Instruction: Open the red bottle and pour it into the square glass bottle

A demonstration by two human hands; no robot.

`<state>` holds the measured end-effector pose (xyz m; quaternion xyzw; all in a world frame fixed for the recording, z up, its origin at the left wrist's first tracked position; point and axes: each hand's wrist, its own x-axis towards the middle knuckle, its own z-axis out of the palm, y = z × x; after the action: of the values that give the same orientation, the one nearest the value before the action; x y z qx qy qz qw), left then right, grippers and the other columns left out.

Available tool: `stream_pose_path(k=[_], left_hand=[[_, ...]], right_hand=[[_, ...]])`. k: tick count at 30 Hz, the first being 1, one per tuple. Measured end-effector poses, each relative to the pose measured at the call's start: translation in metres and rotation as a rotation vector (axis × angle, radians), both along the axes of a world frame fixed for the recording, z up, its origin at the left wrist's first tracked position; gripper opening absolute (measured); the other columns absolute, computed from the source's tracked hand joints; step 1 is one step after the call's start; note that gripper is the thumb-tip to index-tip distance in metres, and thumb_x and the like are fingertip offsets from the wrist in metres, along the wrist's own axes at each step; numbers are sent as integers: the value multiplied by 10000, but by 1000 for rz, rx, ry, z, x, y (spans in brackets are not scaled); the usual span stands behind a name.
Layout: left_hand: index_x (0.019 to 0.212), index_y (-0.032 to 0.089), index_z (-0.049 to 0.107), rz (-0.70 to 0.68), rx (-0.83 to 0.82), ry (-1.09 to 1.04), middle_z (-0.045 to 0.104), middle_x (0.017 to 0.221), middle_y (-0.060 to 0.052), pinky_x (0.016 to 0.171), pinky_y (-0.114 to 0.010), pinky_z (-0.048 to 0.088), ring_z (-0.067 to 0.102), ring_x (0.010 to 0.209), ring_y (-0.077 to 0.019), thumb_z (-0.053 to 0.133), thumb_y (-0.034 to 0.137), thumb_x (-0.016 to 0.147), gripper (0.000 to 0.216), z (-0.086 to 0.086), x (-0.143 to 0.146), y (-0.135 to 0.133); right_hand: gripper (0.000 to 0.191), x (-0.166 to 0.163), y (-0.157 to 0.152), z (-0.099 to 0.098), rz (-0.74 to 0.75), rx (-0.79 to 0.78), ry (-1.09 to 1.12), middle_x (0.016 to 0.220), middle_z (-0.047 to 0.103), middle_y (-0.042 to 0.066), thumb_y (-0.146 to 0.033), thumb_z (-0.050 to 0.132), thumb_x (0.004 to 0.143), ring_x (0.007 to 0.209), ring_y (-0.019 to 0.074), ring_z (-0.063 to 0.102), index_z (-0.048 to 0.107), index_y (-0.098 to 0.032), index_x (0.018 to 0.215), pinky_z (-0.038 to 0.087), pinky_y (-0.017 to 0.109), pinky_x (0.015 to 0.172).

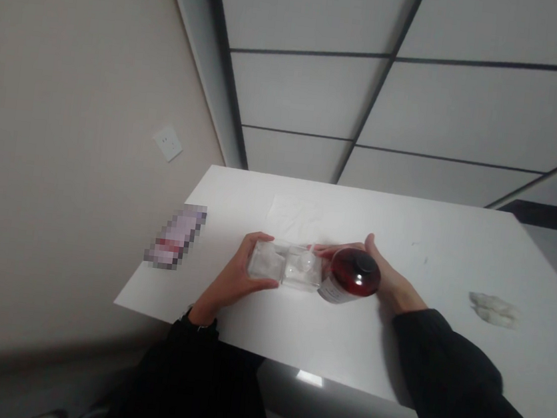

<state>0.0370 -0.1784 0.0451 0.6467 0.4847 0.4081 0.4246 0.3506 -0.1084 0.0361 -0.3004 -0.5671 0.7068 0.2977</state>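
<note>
Three containers stand side by side on the white table (pixel 344 340). My left hand (pixel 238 278) is closed around the leftmost one, a clear square glass jar (pixel 266 263), with the thumb on its near side and the fingers on the far side. Against it stands a second clear square jar (pixel 295 279) with a clear rounded top. To the right is a dark red-brown bottle (pixel 344 270) with a black cap and a pale label. My right hand (pixel 391 279) lies behind and beside this bottle, fingers stretched toward the second jar and thumb raised; the bottle hides part of it.
A blurred-out pinkish flat object (pixel 175 237) lies at the table's left edge. A thin white sheet (pixel 295 216) lies behind the jars. On the right is a crumpled pale cloth or tissue (pixel 493 310). A wall with a socket (pixel 168 143) borders the left side.
</note>
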Motion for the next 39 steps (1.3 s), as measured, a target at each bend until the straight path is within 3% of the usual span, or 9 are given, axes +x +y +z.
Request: stream_pose_path(k=[2,4,8,10,14,19,29,39], left_hand=[[1461,270,540,2,48,12,543,1556,-122,1308,-525,325,470,1523,-309,815,472,892,664,1,-1,-1],[1428,269,602,15,101,61,583,1550,-110,1326,-530,298,463,1540,-289,722,447,976,500,4,-2,-1],[1177,243,742,60,174,165,767,1252,-96,1201,-520,472,668,1285,-289,744,420,961,279,14,0,3],[1189,240,734,116,195,169,784,1196,-93,1147,-508,523,713,1193,-285,774,439,938,323,22,1,5],[1210,236,696,200,254,131,743,1278,-108,1121,-461,560,727,1197,-271,805,457,911,388,43,2,7],[1162,236,670,188,253,111,731,1236,-84,1048,-427,628,759,1148,-250,839,449,877,394,66,4,12],[1104,228,659,225,267,84,755,1159,-60,931,-383,683,774,1024,-206,862,403,829,383,71,5,14],[1148,221,689,262,238,107,771,1112,-54,986,-405,670,788,990,-207,863,420,812,428,75,3,18]], right_hand=[[934,-1,-1,4,5,-9,11,1351,781,111,-995,371,846,1470,421,549,877,-239,1060,339,524,1308],[921,-1,-2,6,12,-7,34,1386,764,114,-967,370,881,1475,397,552,866,-225,1109,347,504,1302],[941,-1,0,4,55,2,76,1418,749,104,-965,320,898,1461,360,578,850,-232,1159,374,486,1279],[966,0,3,0,82,6,88,1460,725,101,-975,296,892,1488,347,553,841,-233,1185,383,475,1271],[1010,0,7,-7,101,29,99,1556,652,109,-980,291,890,1487,332,545,801,-198,1275,387,450,1261],[1038,0,8,-16,113,-45,151,1437,730,130,-968,235,908,1303,292,682,750,-189,1362,490,415,1150],[996,0,10,-14,131,-69,170,1371,763,136,-927,252,948,1201,269,733,722,-168,1389,514,396,1101],[1000,0,11,-14,130,-78,195,1278,793,127,-949,278,925,1123,253,745,721,-178,1383,543,381,1035]])
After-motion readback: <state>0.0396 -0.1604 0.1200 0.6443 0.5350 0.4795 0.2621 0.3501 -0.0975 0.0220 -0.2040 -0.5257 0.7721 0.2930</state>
